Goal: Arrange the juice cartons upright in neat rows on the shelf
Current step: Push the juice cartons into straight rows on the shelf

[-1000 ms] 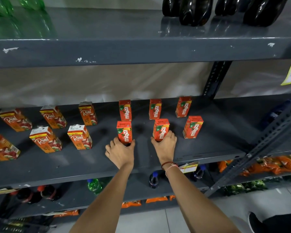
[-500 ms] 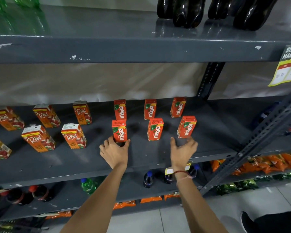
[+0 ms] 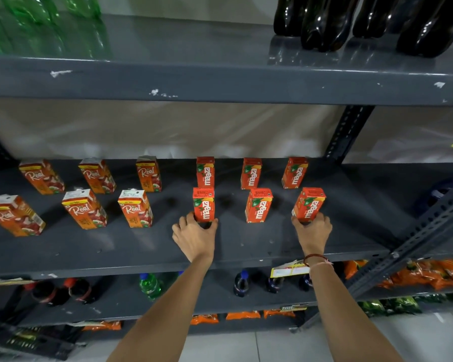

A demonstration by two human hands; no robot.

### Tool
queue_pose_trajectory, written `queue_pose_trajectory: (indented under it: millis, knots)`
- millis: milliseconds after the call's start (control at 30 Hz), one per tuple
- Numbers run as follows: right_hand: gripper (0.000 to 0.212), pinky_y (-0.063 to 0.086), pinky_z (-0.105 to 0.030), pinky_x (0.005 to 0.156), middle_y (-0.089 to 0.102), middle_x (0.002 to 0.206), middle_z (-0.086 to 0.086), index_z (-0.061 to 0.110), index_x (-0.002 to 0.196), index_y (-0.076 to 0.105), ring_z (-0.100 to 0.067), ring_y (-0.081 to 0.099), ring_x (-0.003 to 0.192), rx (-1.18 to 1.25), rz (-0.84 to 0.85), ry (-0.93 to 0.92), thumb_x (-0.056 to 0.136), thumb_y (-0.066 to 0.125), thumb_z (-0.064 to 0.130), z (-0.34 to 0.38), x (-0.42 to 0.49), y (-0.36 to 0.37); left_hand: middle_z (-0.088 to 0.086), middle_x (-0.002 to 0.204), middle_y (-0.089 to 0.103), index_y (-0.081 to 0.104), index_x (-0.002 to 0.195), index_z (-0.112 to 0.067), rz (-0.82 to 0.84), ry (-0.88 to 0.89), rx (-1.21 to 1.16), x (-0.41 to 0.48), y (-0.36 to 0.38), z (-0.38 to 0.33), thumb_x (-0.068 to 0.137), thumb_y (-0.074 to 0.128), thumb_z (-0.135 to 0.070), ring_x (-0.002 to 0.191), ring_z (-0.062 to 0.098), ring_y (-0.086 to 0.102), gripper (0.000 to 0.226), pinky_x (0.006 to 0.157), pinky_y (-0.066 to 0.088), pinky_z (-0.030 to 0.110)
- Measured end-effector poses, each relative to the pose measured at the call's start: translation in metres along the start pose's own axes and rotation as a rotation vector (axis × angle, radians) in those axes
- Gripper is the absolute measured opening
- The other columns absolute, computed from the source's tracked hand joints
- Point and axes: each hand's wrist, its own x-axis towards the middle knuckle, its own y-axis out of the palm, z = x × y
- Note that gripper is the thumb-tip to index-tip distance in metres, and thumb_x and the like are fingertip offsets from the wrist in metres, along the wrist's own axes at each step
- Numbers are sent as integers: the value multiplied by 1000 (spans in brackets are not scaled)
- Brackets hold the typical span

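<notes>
- Grey metal shelf (image 3: 246,253), matte, scuffed; boxy orange cartons upright
- Left hand (image 3: 194,237): fingers cupping centre front carton (image 3: 204,205)
- Right hand (image 3: 313,235): gripping tilted right-of-centre carton (image 3: 308,204)

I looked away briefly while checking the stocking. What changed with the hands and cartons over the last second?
The right hand let go of the middle front Maaza carton and moved right to the right front Maaza carton. The left hand stayed at the left front Maaza carton; other cartons unchanged.

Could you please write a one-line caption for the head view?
Left hand and right hand grip front-row Maaza cartons on a grey shelf.
</notes>
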Motion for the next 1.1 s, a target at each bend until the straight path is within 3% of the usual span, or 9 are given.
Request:
queue_pose_trajectory:
  millis: [167,267,367,433,500,667,767,933,1100]
  knots:
    - [48,36,-44,89,59,107,-35,-15,108,55,-45,51,104,110,-167,67,74,76,12,6,-42,-7,6,112,58,56,119,-11,112,74,-260,-5,-25,24,69,79,-34,105,25,52,60,89,44,36]
    - [19,36,-39,81,59,94,-31,-9,92,59,-43,55,92,213,-278,9,77,67,-2,21,-94,2,1,102,60,59,108,-15,-50,53,-460,-6,-60,63,75,74,-23,88,19,60,38,77,53,38]
    - [10,41,-35,73,60,86,-26,-5,87,59,-35,55,76,345,-195,-133,79,65,-4,59,-142,26,8,98,59,55,102,-12,-244,4,-521,12,-100,104,78,70,-12,83,25,59,28,77,52,48]
    - [11,48,-36,68,60,85,-20,2,90,61,-27,56,68,409,-27,-232,81,67,3,93,-170,48,13,106,55,51,110,-8,-315,-41,-503,32,-122,124,79,70,-13,93,30,56,36,82,47,42]
    - [20,52,-38,70,57,93,-10,7,98,62,-22,57,73,362,150,-314,82,69,15,126,-194,73,18,119,50,45,122,-3,-308,-88,-459,53,-136,137,79,72,-17,108,32,51,53,89,41,39]
    - [70,41,-34,99,49,125,-13,2,130,45,-26,45,119,240,414,-307,76,74,35,183,-230,132,21,126,49,37,133,-1,-156,-83,-313,85,-142,146,73,78,-29,119,38,45,78,99,37,51]
    - [76,42,-36,95,52,119,-16,-1,125,46,-30,45,116,138,370,-312,71,76,42,202,-242,155,20,120,56,44,127,-2,-141,-77,-216,95,-138,150,71,78,-35,113,38,51,74,96,38,53]
    - [60,41,-36,94,60,106,-14,3,104,54,-29,51,104,8,234,-301,70,74,49,218,-246,176,21,99,64,57,104,1,-151,-49,-111,111,-139,160,71,78,-32,97,39,57,51,82,45,51]
    - [53,42,-34,93,59,107,-14,3,104,54,-28,51,105,16,213,-280,74,72,42,221,-247,181,22,92,66,59,90,4,-129,-51,-66,121,-143,161,68,79,-33,91,39,54,47,76,45,48]
